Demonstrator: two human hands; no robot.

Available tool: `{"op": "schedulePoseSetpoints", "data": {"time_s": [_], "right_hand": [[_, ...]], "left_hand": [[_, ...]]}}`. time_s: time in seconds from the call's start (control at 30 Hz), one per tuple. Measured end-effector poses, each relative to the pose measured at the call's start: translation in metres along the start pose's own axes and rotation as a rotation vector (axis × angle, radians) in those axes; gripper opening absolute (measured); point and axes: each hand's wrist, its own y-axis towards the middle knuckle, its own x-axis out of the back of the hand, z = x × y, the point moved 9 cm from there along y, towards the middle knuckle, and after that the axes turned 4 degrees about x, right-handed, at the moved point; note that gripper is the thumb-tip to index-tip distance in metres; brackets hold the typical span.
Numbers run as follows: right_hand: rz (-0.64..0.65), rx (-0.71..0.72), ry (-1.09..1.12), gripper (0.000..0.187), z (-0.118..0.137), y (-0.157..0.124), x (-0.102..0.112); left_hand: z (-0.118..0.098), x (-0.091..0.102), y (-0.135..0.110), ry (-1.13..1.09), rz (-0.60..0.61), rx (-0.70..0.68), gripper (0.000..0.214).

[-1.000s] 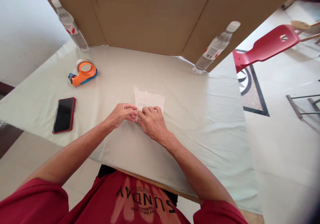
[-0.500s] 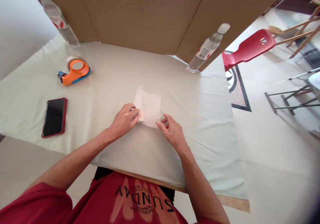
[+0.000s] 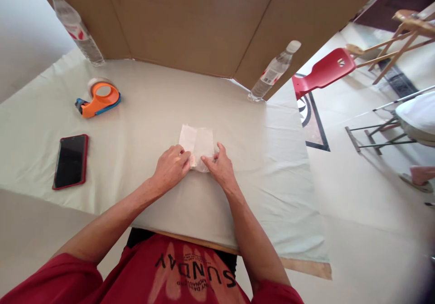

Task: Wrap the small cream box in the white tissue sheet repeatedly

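A thin white sheet of wrapping [image 3: 199, 138], slightly see-through, lies on the cloth in front of me with a crease down it. Near its front edge shows a small piece with orange-red print [image 3: 193, 161], too small to name. My left hand [image 3: 172, 164] is closed at the sheet's left front edge, fingertips bent against the sheet and touching the printed piece. On the right side, my right hand [image 3: 220, 168] has its thumb on top of the sheet and its fingers around the edge, pinching it. The undersides of both hands are hidden.
At the left are an orange and blue tape dispenser [image 3: 101, 99] and a red-cased phone [image 3: 70, 161]. Plastic bottles stand at the left [image 3: 78, 30] and right [image 3: 272, 75] before a cardboard screen [image 3: 190, 27]. Beyond the table's right edge is a red chair [image 3: 326, 73].
My right hand has moved left and closed on the sheet's right side, which now lies folded narrower. The left hand stays on the left edge. The view has shifted slightly.
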Motion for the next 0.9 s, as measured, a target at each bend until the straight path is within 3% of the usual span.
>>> {"op": "schedulePoseSetpoints", "data": {"time_s": [0.37, 0.7, 0.8, 0.9], "right_hand": [[-0.072, 0.031, 0.261, 0.070, 0.034, -0.007, -0.005], [0.058, -0.097, 0.610, 0.074, 0.040, -0.013, -0.029], [0.147, -0.022, 0.591, 0.068, 0.046, -0.018, -0.029], [0.220, 0.132, 0.412, 0.071, 0.058, -0.023, -0.027]], "left_hand": [[-0.001, -0.007, 0.005, 0.025, 0.102, 0.069, 0.026], [0.003, -0.013, 0.007, -0.058, 0.147, 0.110, 0.023], [0.011, -0.013, 0.005, -0.201, 0.097, 0.103, 0.022], [0.020, -0.011, 0.002, -0.433, 0.018, 0.096, 0.038]]}}
